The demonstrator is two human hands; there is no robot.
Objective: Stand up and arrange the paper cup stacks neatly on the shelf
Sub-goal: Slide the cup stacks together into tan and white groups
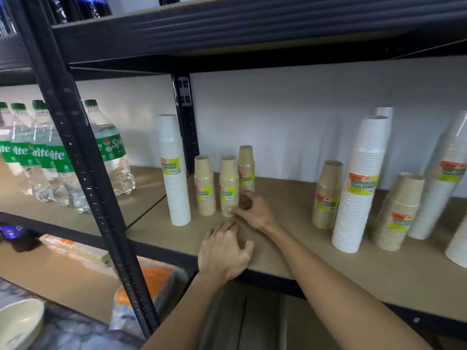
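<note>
Left hand (225,251) is resting loosely curled, holding nothing, on the front edge of the shelf (290,198), where a tall white stack (174,173) and three brown stacks (204,185) are standing upright, while the right hand (252,210) is curling beside the middle brown stack (228,183), thumb touching its base, grip unclear.

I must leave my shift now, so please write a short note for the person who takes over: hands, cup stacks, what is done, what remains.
Left hand: open, resting on the shelf front edge.
Right hand: thumb touches the base of the middle brown stack; grip unclear.
Done: left white stack, left brown stack, rear brown stack stand grouped.
Left: probably line up the right white stack, inner brown stack, outer brown stack.
</note>
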